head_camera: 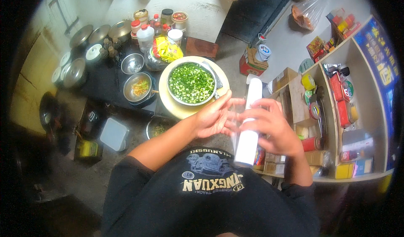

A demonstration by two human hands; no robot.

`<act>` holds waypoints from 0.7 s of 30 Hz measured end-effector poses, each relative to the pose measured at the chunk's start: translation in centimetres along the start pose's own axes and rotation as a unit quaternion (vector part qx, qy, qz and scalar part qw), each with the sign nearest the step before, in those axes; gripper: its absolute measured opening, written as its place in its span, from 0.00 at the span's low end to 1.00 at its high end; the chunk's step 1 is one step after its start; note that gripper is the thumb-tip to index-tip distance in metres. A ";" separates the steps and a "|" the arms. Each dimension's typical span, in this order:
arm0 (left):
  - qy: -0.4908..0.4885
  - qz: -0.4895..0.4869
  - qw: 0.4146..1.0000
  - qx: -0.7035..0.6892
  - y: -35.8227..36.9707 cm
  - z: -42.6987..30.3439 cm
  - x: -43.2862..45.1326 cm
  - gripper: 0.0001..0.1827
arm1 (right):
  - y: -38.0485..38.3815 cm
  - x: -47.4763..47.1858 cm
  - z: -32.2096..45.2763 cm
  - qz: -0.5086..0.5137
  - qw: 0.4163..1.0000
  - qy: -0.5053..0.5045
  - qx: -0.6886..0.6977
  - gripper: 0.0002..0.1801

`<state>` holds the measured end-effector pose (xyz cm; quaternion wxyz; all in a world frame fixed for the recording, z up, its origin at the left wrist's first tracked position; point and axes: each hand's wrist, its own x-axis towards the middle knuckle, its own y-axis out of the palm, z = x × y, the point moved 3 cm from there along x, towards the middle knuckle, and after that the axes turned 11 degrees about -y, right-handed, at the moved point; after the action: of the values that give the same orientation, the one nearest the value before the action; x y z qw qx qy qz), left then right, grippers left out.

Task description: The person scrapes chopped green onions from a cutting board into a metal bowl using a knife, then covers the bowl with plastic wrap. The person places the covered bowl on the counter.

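My right hand (268, 123) grips a long white box or roll (247, 145) from the side, upright in front of my chest. Thin clear film, apparently plastic wrap (234, 117), hangs at its left side. My left hand (214, 118) has its fingers spread at the film; whether it holds the film I cannot tell. Beyond my left hand, a metal bowl (192, 103) of chopped green onions (191, 82) stands uncovered on a round pale yellow board (165, 102).
Left of the board are a metal bowl with shredded food (139, 88), an empty metal bowl (132, 63) and several pot lids (75, 72). Jars and bottles (145, 34) stand by the wall. A wooden shelf unit (328, 79) with tapes and packets is close on the right.
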<state>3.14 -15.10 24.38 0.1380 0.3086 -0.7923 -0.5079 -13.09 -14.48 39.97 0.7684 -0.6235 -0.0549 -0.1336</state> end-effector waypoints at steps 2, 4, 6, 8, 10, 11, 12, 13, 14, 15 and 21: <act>0.011 -0.041 0.999 0.001 0.8 -0.4 0.0 0.32 | 0.4 -0.3 0.8 0.009 0.998 -0.006 -0.056 0.24; 0.090 -0.103 0.989 0.056 1.3 -1.0 0.0 0.27 | 0.4 -0.3 1.0 0.000 0.995 -0.021 -0.098 0.20; 0.141 -0.147 0.974 0.098 2.4 -1.7 -0.5 0.22 | 0.9 -1.0 0.5 -0.040 0.994 -0.011 -0.101 0.23; 0.196 -0.159 0.956 0.147 2.5 -1.8 -0.3 0.23 | 1.5 -1.9 0.0 -0.101 0.992 0.000 -0.072 0.25; 0.238 -0.168 0.943 0.163 2.8 -2.0 -0.5 0.25 | 2.4 -2.9 -0.3 -0.183 0.983 0.010 -0.005 0.27; 0.256 -0.167 0.934 0.185 3.1 -2.2 -0.7 0.25 | 3.3 -3.6 -0.9 -0.279 0.950 0.066 0.123 0.29; 0.273 -0.163 0.925 0.209 3.4 -2.3 -0.8 0.25 | 4.7 -4.5 -1.4 -0.368 0.888 0.122 0.246 0.30; 0.289 -0.159 0.915 0.232 3.9 -2.3 -0.9 0.25 | 5.7 -4.8 -1.8 -0.445 0.800 0.175 0.362 0.32; 0.275 -0.164 0.915 0.244 4.4 -2.4 -1.1 0.26 | 6.3 -4.3 -2.1 -0.491 0.708 0.202 0.465 0.35; 0.273 -0.176 0.901 0.287 4.5 -2.3 -1.2 0.27 | 6.6 -3.8 -2.5 -0.461 0.691 0.197 0.521 0.36; 0.276 -0.239 0.864 0.345 4.3 -1.9 -2.3 0.30 | 8.7 -2.1 -4.7 -0.415 0.655 0.257 0.576 0.33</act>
<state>4.45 -13.72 29.28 0.1102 0.6445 -0.7482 -0.1131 -13.08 -17.17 30.24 0.8217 0.0913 -0.1738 -0.5350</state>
